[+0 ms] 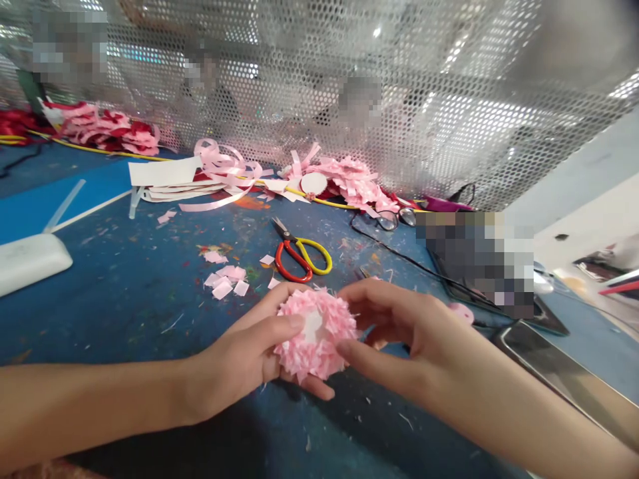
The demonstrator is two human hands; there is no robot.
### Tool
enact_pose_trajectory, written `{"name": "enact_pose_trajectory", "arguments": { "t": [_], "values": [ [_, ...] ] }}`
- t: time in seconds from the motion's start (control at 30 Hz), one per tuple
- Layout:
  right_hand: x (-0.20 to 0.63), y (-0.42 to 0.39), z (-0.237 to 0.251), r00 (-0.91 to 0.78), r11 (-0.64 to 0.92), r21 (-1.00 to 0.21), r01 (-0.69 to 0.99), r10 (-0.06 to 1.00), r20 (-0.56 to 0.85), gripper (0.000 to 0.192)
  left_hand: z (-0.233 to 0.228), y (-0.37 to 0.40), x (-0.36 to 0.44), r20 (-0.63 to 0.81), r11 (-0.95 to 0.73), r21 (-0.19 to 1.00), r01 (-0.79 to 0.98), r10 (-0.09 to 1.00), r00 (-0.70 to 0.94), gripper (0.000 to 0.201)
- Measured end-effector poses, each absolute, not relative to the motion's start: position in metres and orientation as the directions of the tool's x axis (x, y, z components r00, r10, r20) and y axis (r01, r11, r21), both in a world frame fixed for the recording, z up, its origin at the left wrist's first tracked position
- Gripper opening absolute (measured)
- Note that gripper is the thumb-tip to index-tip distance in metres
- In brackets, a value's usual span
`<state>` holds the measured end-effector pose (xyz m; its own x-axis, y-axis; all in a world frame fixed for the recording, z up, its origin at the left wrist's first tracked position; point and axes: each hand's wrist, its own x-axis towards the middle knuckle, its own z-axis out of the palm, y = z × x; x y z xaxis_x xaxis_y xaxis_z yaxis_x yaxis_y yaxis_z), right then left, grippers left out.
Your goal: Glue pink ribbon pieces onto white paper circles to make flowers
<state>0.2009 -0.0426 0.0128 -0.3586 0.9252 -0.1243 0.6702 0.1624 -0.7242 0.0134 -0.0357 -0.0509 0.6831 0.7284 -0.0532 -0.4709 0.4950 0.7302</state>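
**Pink ribbon flower held between both hands**

The left hand (239, 362) grips a pink ribbon flower (315, 340) from below, thumb pressed on its white centre. The right hand (399, 332) pinches the flower's edge at 3 o'clock with thumb and forefinger. The flower sits just above the blue surface (124, 293). At 12 o'clock lie red-and-yellow scissors (299, 256); at 10 o'clock, loose pink ribbon squares (227, 279). Farther back, pink ribbon strips (219, 169) pile against a perforated metal screen (449, 100). No containers show.
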Motion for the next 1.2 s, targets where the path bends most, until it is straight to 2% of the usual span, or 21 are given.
{"name": "enact_pose_trajectory", "arguments": {
  "t": [0.13, 0.3, 0.53, 0.77, 0.97, 1.07, 1.13, 1.2],
  "values": [
    [0.198, -0.042, 0.012, -0.347, 0.127, -0.784, 0.608, 0.931, -0.118, 0.016, -0.054, -0.038, 0.013, -0.089, 0.427, 0.821, -0.379, 0.751, 0.654, 0.032],
    [0.196, -0.042, 0.007, -0.312, 0.134, -0.762, 0.634, 0.945, -0.093, 0.016, -0.048, -0.043, 0.014, -0.128, 0.399, 0.875, -0.273, 0.736, 0.665, 0.029],
    [0.195, -0.041, 0.007, -0.314, 0.101, -0.722, 0.684, 0.935, -0.168, 0.008, -0.038, -0.045, 0.012, -0.165, 0.331, 0.937, -0.112, 0.701, 0.694, 0.023],
    [0.195, -0.041, 0.008, -0.305, 0.083, -0.719, 0.691, 0.934, -0.185, 0.012, -0.037, -0.045, 0.011, -0.184, 0.278, 0.960, -0.022, 0.692, 0.698, 0.024],
    [0.193, -0.044, 0.007, -0.283, 0.142, -0.598, 0.789, 0.947, -0.150, 0.015, -0.043, -0.048, 0.007, -0.157, 0.133, 0.987, 0.092, 0.651, 0.742, 0.029],
    [0.192, -0.045, 0.007, -0.277, 0.161, -0.548, 0.821, 0.951, -0.135, 0.018, -0.044, -0.048, 0.007, -0.156, 0.114, 0.988, 0.107, 0.648, 0.746, 0.028],
    [0.193, -0.043, 0.007, -0.265, 0.139, -0.565, 0.813, 0.953, -0.147, 0.019, -0.042, -0.047, 0.009, -0.160, 0.153, 0.985, 0.077, 0.656, 0.738, 0.026],
    [0.194, -0.041, 0.008, -0.280, 0.091, -0.653, 0.751, 0.941, -0.191, 0.019, -0.039, -0.046, 0.011, -0.173, 0.220, 0.975, 0.028, 0.676, 0.717, 0.024]
  ]
}}
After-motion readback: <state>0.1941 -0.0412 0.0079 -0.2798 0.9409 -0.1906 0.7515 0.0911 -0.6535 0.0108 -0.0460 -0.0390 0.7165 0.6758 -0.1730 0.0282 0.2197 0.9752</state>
